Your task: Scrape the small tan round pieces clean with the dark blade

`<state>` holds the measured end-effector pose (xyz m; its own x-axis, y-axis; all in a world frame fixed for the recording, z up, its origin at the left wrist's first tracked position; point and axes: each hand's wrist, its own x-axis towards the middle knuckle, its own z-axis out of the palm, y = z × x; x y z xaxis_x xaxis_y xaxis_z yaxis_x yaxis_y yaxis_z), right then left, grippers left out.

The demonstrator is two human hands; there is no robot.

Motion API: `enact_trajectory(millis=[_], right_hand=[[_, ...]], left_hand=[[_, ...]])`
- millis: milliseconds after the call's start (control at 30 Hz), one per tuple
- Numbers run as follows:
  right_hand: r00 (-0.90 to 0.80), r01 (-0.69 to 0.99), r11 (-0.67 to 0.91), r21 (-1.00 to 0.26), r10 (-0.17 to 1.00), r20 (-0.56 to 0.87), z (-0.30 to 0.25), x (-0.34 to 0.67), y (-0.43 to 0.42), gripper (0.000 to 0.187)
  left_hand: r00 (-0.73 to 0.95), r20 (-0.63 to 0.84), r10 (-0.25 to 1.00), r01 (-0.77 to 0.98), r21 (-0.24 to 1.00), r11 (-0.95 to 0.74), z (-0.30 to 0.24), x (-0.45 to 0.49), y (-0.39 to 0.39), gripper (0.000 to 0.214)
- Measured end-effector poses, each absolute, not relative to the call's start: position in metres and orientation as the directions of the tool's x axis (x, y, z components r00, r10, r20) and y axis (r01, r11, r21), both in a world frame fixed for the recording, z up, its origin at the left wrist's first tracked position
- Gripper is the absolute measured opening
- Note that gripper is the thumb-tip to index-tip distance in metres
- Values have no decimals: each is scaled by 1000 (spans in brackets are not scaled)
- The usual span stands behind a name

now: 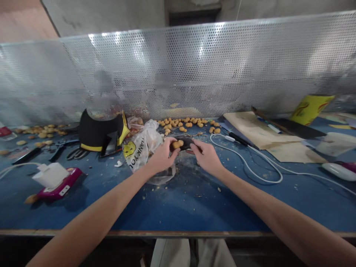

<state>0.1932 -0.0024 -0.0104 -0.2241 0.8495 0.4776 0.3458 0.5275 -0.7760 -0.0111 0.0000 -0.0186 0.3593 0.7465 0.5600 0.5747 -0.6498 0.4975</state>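
Note:
My left hand (163, 155) pinches a peanut in its shell (178, 144) between thumb and fingers. Right behind the peanut is a dark, rounded object (187, 140) whose kind I cannot make out. The fingers of my right hand (207, 156) close on the right end of this dark object. Both hands are raised a little over the blue table (194, 207). Beside my left hand lies a crumpled clear plastic bag (139, 148) with a yellow smiley print. A row of unshelled peanuts (189, 124) lies just beyond the hands.
A perforated metal panel (178, 70) closes off the back. To the left are a black-and-yellow visor-like piece (97, 129) and a purple power strip (62, 187) with a white adapter (50, 175). A white cable (244, 163) and brown paper (258, 135) lie on the right.

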Motion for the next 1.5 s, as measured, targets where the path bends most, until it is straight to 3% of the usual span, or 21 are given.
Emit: enact_trajectory(millis=[200, 433, 600, 733, 867, 1033, 1367, 1500], right_hand=[[-259, 330, 565, -756, 825, 503, -6, 190, -8, 24], [-289, 137, 488, -862, 852, 436, -9, 194, -5, 21], [-423, 89, 504, -859, 800, 425, -4, 201, -4, 28], [-516, 49, 494, -868, 757, 402, -3, 203, -3, 27], [-433, 192, 575, -795, 777, 458, -4, 204, 1, 25], [-300, 322, 597, -734, 800, 519, -5, 206, 8, 23], [-279, 116, 452, -885, 870, 407, -19, 205, 17, 19], [-281, 140, 457, -879, 869, 407, -14, 205, 13, 42]], left_hand=[[349, 545, 763, 571, 522, -634, -20, -11, 1, 32], [396, 513, 762, 545, 536, -645, -21, -15, 1, 30], [493, 510, 705, 475, 521, -710, -18, -17, 0, 34], [523, 501, 689, 530, 443, -724, -17, -15, -2, 28], [531, 528, 662, 597, 321, -735, -18, -16, 2, 31], [546, 556, 627, 577, 293, -762, -19, -17, 10, 33], [486, 565, 667, 600, 340, -725, -25, -14, 13, 32], [486, 552, 677, 599, 354, -718, -22, -14, 12, 27]])
